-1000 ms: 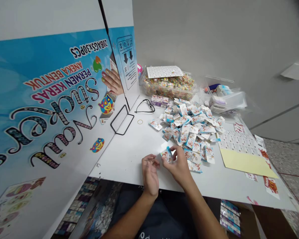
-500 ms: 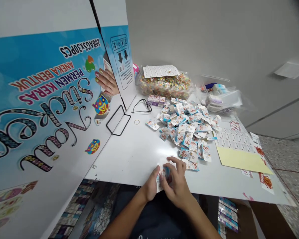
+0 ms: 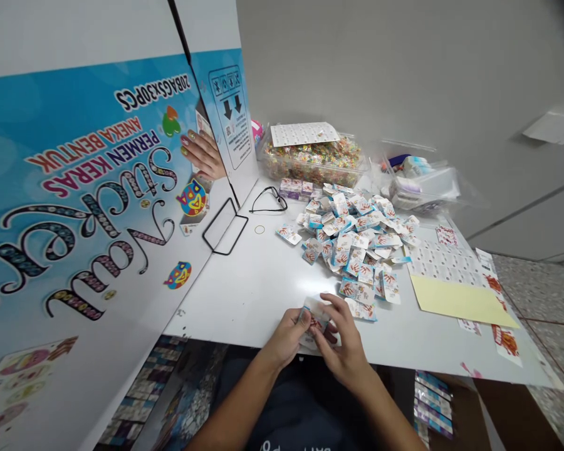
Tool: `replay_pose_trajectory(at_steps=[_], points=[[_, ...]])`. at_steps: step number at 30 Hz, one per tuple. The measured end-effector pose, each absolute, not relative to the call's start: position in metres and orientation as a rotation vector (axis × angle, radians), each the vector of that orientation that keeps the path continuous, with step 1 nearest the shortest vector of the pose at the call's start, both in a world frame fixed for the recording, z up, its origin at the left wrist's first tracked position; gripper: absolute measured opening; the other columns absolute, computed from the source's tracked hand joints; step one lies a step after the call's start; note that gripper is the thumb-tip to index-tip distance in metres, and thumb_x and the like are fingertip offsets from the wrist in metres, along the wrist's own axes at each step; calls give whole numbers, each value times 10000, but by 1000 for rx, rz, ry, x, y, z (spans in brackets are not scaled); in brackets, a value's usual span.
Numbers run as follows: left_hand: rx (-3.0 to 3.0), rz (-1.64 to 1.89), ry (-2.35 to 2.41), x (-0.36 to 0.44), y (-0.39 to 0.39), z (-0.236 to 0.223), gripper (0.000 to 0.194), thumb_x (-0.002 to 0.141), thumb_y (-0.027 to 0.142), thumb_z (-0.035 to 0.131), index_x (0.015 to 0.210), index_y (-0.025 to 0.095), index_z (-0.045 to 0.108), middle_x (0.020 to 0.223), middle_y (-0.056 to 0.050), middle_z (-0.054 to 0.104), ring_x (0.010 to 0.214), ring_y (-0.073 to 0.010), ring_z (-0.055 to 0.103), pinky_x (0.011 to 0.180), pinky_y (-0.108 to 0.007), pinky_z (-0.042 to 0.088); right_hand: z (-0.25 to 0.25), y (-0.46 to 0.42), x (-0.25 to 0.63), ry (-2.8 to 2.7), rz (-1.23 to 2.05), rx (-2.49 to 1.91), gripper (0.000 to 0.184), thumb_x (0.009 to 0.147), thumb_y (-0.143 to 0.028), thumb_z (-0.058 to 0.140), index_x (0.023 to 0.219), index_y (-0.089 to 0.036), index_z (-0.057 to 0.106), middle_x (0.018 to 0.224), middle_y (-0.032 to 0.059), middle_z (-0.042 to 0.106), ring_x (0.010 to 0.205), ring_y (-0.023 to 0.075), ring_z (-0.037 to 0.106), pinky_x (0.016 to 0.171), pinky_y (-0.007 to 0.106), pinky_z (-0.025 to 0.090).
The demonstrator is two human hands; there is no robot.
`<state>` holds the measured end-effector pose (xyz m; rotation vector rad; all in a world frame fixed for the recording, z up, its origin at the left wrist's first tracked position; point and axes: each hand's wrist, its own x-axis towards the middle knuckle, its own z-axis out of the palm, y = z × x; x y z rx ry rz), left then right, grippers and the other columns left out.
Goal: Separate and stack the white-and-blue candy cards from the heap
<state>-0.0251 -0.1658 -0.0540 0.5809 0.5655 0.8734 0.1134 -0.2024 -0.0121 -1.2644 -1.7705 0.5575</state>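
Near the front edge of the white table, my left hand (image 3: 289,335) grips a small printed candy box (image 3: 314,321) between thumb and fingers. The box is white and blue with a red hand picture, and a pale flap stands up at its top. My right hand (image 3: 343,341) closes on the same box from the right, its thumb at the lower side and its index finger by the flap. Beyond my hands lies a heap of similar small boxes (image 3: 352,241), many with flaps raised.
A big printed carton (image 3: 98,188) walls off the left. Glasses (image 3: 269,200) and a rubber band (image 3: 260,230) lie beside it. Behind the heap are a clear tub of wrapped candies (image 3: 310,160) and a second plastic bin (image 3: 423,185). Sticker sheets and yellow paper (image 3: 460,300) lie right.
The box has turned and risen slightly between my hands, and its pale flap now shows above my fingers. My left thumb has moved onto its front face.
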Motion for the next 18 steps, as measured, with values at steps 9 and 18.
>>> replay_pose_trajectory(at_steps=[9,18], points=[[339,818,652,-27,-163,-48,366,838,461,593,692,127,621,545,-13,606,428,-121,542,432,-227,432,-13,-204,98,-1877,623,-1289,261,928,-202,575,1185,-241,590,1438,113,474,1221,277,443,1012,505,437],[379,704,492,-30,-161,-61,406,834,429,463,637,110,618,472,-46,587,342,-157,538,329,-250,413,0,-193,109,-1976,582,-1179,334,924,-191,598,1251,-258,582,1253,98,633,1090,250,572,943,473,481]])
